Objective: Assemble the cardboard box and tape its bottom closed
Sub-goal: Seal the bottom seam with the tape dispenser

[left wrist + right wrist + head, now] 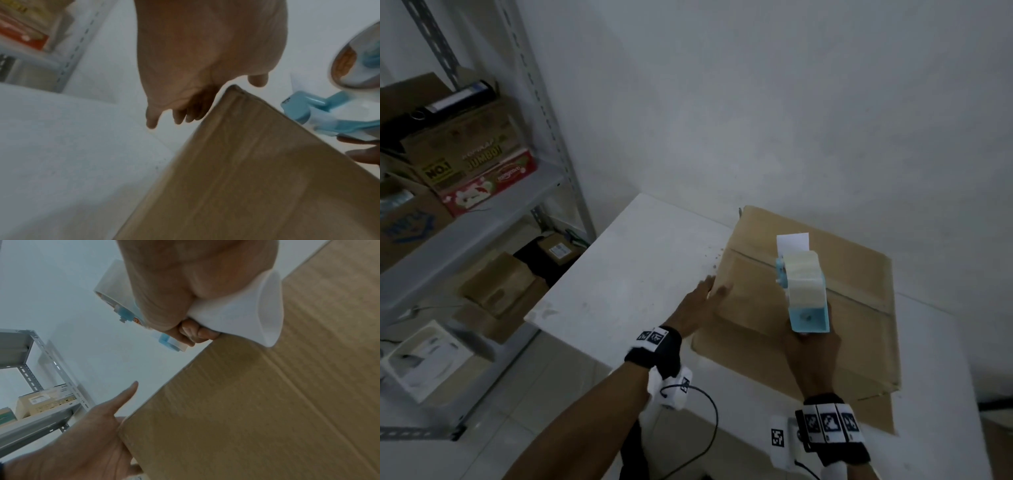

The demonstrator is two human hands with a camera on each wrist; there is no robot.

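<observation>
- The cardboard box point(825, 308) stood on the white table point(619, 274), against the white wall point(756, 102), with its flaps folded shut on top and the seam between them running across the upper face.
- The left hand point(698, 305) lay at the box's near-left top edge: the fingers were straight and ran down the side panel, while the thumb point(722, 291) rested on the top face.
- In the left wrist view the fingertips point(185, 116) hung beside the box corner; whether they pressed the cardboard could not be told.
- The right hand point(810, 353) was clenched round the white handle point(246, 309) of a blue tape dispenser point(808, 308), held over the middle of the top face.
- The roll of tape point(803, 274) sat at the dispenser's far end, just over the seam, and a short strip of white tape point(792, 243) stood out beyond it.
- Whether the dispenser's front touched the cardboard could not be told.
- Both wrists carried black bands with printed markers, and a cable point(709, 418) trailed from the left one.
- To the left stood a metal shelving rack point(517, 212) holding printed cartons point(472, 164) and a black binder point(458, 101); more boxes sat on the floor beneath.
</observation>
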